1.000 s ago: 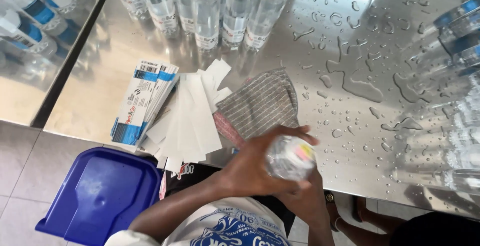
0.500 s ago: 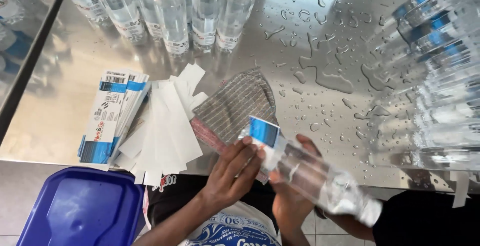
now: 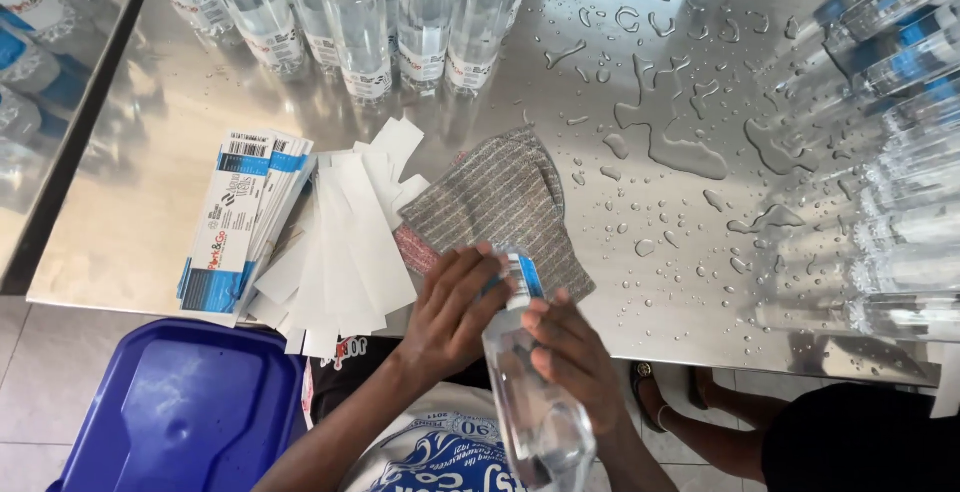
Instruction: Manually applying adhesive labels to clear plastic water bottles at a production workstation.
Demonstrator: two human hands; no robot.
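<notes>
The person's left hand (image 3: pixel 455 302) lay curled over the upper end of a clear plastic water bottle (image 3: pixel 535 402), its fingers pressed against a blue-and-white paper label (image 3: pixel 522 277) near the bottle's top; the cap was hidden beneath that hand and could not be made out. The right hand (image 3: pixel 568 357) was closed round the bottle's middle, gripping it from the side, with the fingertips wrapped out of sight behind the plastic. The bottle was tilted, held just off the near edge of the wet stainless steel table (image 3: pixel 660 102), its base towards the camera and blurred.

Just beyond the hands a grey striped cloth (image 3: pixel 505 202) lay crumpled on the table, its near corner covered by the left hand, with a reddish edge showing below it. Beside the cloth, a fan of plain white paper strips (image 3: pixel 350 242) overlapped a stack of printed blue-and-white labels (image 3: pixel 235 222), whose lower sheets were mostly hidden. A row of upright clear bottles (image 3: pixel 360 12) stood at the far edge, their caps cut off by the frame. At the right, more bottles (image 3: pixel 890 152) appeared streaked and blurred, so their number could not be told. A blue plastic lid (image 3: pixel 170 412) was cropped at the bottom left. Another person's dark sleeve (image 3: pixel 860 442) showed at the lower right.
</notes>
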